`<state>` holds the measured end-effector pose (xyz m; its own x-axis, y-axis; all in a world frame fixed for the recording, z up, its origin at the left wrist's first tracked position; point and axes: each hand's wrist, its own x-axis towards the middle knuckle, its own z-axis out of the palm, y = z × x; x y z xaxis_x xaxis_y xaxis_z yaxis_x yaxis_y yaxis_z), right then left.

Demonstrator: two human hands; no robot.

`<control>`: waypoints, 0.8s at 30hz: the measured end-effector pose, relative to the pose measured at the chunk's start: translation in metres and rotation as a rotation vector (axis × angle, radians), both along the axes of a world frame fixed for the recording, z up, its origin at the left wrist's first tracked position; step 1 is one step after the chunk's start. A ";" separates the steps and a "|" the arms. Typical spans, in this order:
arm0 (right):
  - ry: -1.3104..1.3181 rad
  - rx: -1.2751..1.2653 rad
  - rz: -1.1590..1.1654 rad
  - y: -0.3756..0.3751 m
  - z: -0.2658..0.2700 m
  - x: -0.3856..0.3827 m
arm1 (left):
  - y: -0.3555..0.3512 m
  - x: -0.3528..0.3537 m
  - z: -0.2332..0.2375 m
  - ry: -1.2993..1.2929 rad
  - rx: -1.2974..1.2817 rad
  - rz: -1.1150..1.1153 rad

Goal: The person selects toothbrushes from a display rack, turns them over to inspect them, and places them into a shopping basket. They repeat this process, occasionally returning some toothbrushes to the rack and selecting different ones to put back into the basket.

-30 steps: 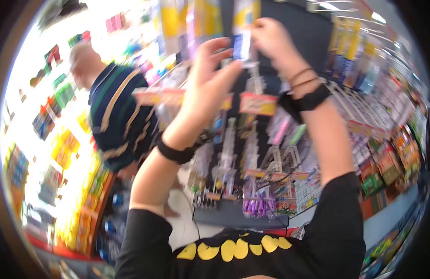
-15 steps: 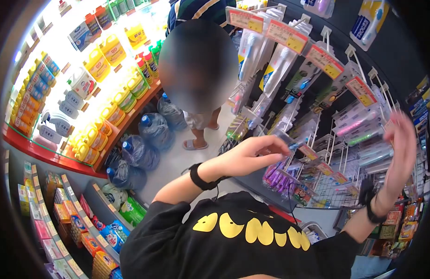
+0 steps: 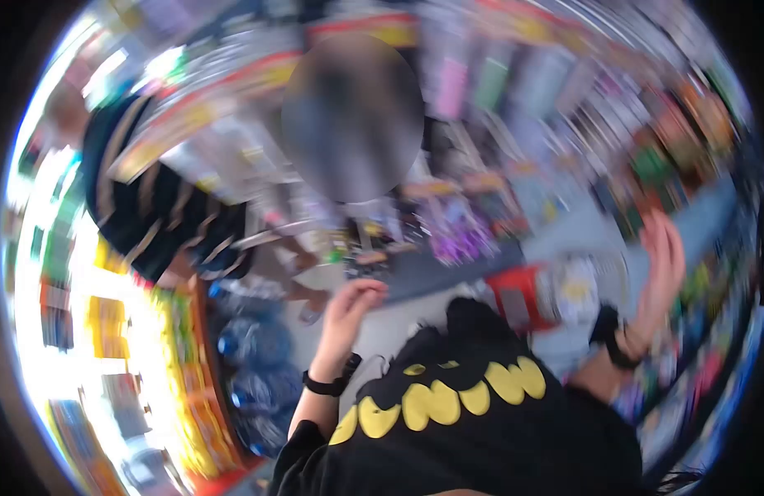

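Raised at centre-left, my left hand [image 3: 346,321] is blurred, with its fingers loosely bent, the thumb a little apart and nothing seen in it. Beyond it hang purple packages [image 3: 459,234] on the rack. My right hand [image 3: 663,260] is up at the right with fingers stretched, empty, in front of the shelves of goods. Both wrists wear black bands. Neither hand visibly touches any goods.
A person in a striped shirt [image 3: 138,194] stands at the left by the rack. Large water bottles [image 3: 254,341] stand on the floor beside bright shelves of yellow bottles [image 3: 188,388]. A red container [image 3: 522,298] sits beyond my shirt.
The view has swung to the right and blurred. The other person and water bottles now appear further left. The red container has come into view. My left hand appears lower and further left.
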<state>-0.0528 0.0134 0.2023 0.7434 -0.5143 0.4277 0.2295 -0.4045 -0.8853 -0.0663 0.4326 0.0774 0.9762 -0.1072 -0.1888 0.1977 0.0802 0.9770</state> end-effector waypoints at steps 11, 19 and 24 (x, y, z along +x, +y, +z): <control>0.050 0.416 -0.287 -0.171 -0.123 -0.031 | -0.105 -0.009 -0.007 0.058 -0.116 -0.148; 0.630 0.292 -0.243 -0.228 -0.377 -0.030 | -0.162 -0.010 0.006 0.131 -0.061 0.012; 0.946 -0.220 -0.183 -0.250 -0.482 -0.037 | -0.206 -0.019 0.026 0.140 0.028 0.036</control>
